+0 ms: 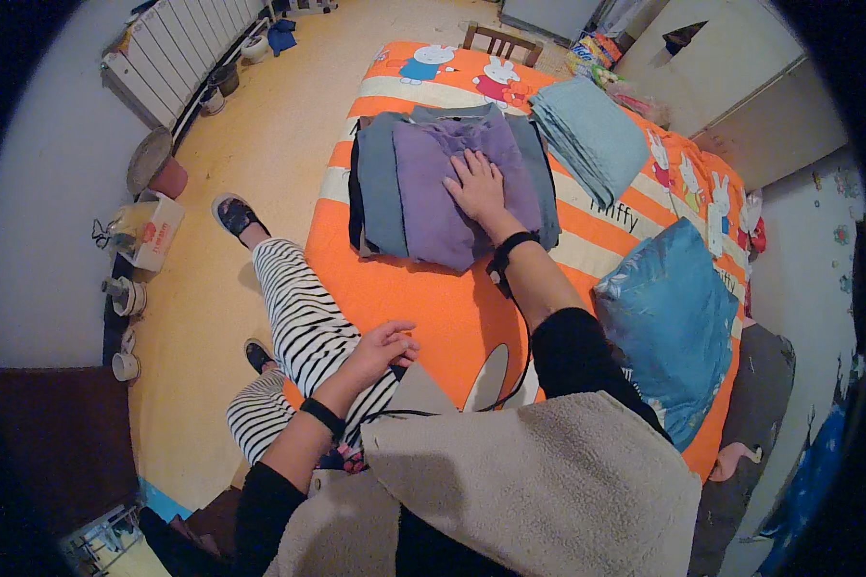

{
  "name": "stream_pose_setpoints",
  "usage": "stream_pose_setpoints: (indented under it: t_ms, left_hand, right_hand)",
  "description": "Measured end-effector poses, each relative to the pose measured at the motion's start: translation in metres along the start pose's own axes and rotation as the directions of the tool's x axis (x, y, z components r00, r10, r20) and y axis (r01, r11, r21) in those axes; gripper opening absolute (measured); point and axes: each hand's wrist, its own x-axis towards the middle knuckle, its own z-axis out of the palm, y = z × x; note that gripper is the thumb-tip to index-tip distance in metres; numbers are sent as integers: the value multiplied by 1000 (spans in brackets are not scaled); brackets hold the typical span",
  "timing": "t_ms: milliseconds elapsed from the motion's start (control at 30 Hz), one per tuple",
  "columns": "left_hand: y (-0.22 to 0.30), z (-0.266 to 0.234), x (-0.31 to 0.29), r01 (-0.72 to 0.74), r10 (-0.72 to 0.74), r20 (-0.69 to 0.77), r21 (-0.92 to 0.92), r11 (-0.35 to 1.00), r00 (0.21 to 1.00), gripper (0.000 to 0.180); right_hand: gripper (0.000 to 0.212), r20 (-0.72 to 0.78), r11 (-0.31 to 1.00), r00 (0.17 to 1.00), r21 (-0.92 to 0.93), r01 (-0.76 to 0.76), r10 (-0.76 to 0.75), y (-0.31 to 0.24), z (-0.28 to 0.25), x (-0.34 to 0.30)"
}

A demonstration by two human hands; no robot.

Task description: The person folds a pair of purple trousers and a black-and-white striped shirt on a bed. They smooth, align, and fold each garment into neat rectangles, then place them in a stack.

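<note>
A folded purple garment [443, 207] lies on top of a stack of folded clothes on the bed. Beneath it, a grey-blue garment [383, 188] shows at the sides, and darker edges peek out below. My right hand [476, 186] rests flat on the purple garment, fingers spread, holding nothing. Over my lap, close to the striped trousers [303, 298], my left hand [380, 354] hangs with loosely bent fingers and nothing visible in it. Each wrist wears a black band.
An orange patterned sheet [423, 298] covers the bed. Beyond the stack to the right lies a folded light-blue cloth [592, 135]; nearer is a blue pillow [674, 322]. A wooden chair [503, 43] stands past the far end. Pots and a white box [154, 231] line the left wall.
</note>
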Motion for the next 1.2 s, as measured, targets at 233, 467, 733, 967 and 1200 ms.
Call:
stream_pose_setpoints:
  t_ms: [233, 467, 733, 967, 1200]
  left_hand:
    - [-1, 0, -2, -6, 5, -15, -46, 999, 1000, 36]
    - [2, 3, -9, -45, 44, -25, -56, 997, 999, 36]
    - [44, -5, -25, -26, 35, 37, -222, 975, 999, 47]
    - [122, -50, 10, -435, 363, -265, -311, 845, 893, 57]
    - [137, -72, 17, -517, 392, -628, -18, 856, 672, 37]
  right_hand:
    - [52, -231, 905, 875, 105, -413, 426, 44, -71, -25]
    - [40, 203, 605, 728, 437, -666, 655, 74, -76, -24]
    - [27, 31, 809, 893, 410, -421, 449, -21, -127, -3]
    - [21, -70, 642, 963, 733, 226, -260, -213, -136, -48]
    - [34, -63, 653, 996, 751, 93, -68, -139, -90, -57]
